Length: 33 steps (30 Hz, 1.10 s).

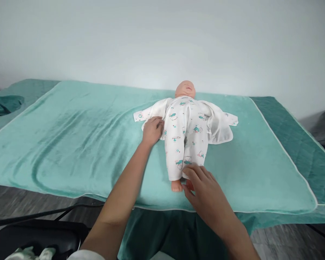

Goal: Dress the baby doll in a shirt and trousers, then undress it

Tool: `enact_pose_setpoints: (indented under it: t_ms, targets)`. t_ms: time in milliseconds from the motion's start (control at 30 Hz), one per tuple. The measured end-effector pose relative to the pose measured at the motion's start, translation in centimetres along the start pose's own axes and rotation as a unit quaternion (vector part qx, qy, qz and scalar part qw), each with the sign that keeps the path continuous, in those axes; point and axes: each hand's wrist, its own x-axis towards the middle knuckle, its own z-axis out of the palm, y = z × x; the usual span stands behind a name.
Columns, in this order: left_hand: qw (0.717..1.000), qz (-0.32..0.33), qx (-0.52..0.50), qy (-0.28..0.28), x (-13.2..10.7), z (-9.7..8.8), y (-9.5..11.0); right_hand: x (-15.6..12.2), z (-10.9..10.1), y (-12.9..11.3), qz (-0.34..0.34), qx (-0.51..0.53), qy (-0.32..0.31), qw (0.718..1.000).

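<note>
Head view: the left hand (152, 130) lies with its fingers curled together on the edge of the white printed suit (178, 144), at the doll's (185, 90) side. I cannot tell whether it pinches the cloth or only presses it. The right hand (203, 187) is at the leg cuffs, fingers loosely apart over one cuff and hiding that foot, and a firm grip cannot be made out. The other foot (176, 185) pokes bare from its cuff.

The doll lies face up near the middle of the teal towel (83, 137), head toward the far edge and feet close to the near edge. The towel covers most of the surface (292, 126).

By the look of it, the dressing is partly done. Both legs are in the suit and the front is drawn over the chest. One flap (219, 126) lies spread open, and no doll hands show at the sleeve ends. The arms and the closing seem left to do.
</note>
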Motion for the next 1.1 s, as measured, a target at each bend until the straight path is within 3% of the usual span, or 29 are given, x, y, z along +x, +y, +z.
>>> enact_pose_setpoints:
  t_ms: [133,300,433,700,900,1100]
  targets:
    - [1.0,-0.002,0.0,-0.001,0.0,-0.1,0.1,0.6,1.2,-0.4,0.009,-0.063,0.002,0.998]
    - [1.0,-0.007,-0.002,-0.003,-0.1,-0.2,0.3,1.0,2.3,0.1,-0.018,-0.045,0.041,0.998]
    - [1.0,-0.007,-0.008,-0.001,-0.1,-0.3,0.4,1.0,2.3,0.6,-0.038,-0.017,0.051,0.998]
    - [1.0,-0.009,-0.014,0.001,-0.1,-0.4,0.4,0.9,2.4,0.5,-0.049,-0.063,0.035,0.996]
    - [1.0,-0.009,-0.015,-0.004,-0.1,-0.3,0.3,1.1,2.7,1.1,-0.065,-0.019,0.05,0.996]
    - [1.0,-0.004,-0.019,-0.001,0.0,-0.3,0.2,1.1,1.7,1.7,-0.061,0.072,0.023,0.995]
